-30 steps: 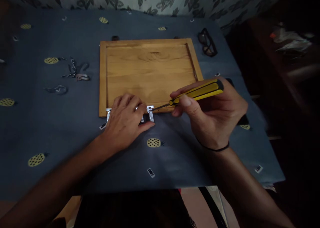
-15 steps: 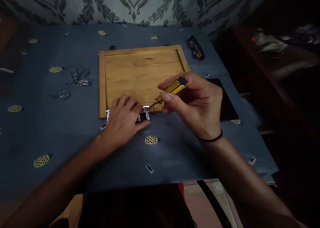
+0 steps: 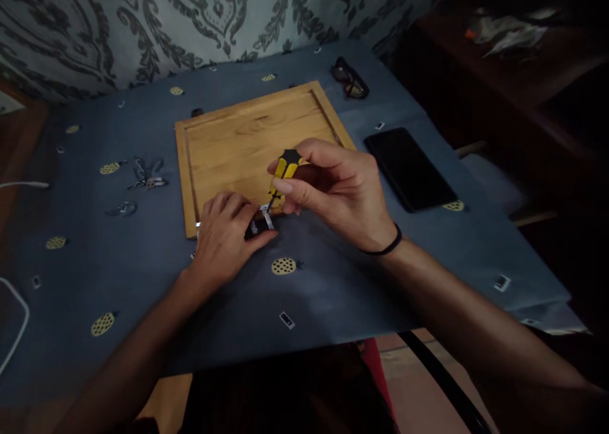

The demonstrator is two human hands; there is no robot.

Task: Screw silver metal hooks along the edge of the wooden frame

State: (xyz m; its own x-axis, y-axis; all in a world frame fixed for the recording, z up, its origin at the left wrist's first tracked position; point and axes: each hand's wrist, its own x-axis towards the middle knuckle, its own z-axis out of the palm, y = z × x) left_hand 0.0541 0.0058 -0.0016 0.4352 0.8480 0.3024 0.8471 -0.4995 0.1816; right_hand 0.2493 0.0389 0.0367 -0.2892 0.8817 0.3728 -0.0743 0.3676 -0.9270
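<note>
A wooden panel [image 3: 247,136] with a raised frame lies on the blue cloth. A silver metal hinge [image 3: 265,217] sits at its near edge. My left hand [image 3: 223,237] lies on the hinge, fingers curled down over it. My right hand [image 3: 333,190] grips a yellow and black screwdriver [image 3: 283,170], held nearly upright, with its tip on the hinge's right part.
A black phone [image 3: 409,167] lies right of the panel. Dark glasses [image 3: 349,78] rest at the far right. Loose metal parts [image 3: 145,174] lie left of the panel. The blue cloth [image 3: 333,294] with yellow pineapple prints covers the table; a white cable [image 3: 14,320] runs at the left.
The screwdriver has swung from nearly flat to nearly upright, its tip staying at the hinge. My right hand moved left. The view shifted, so the phone now shows.
</note>
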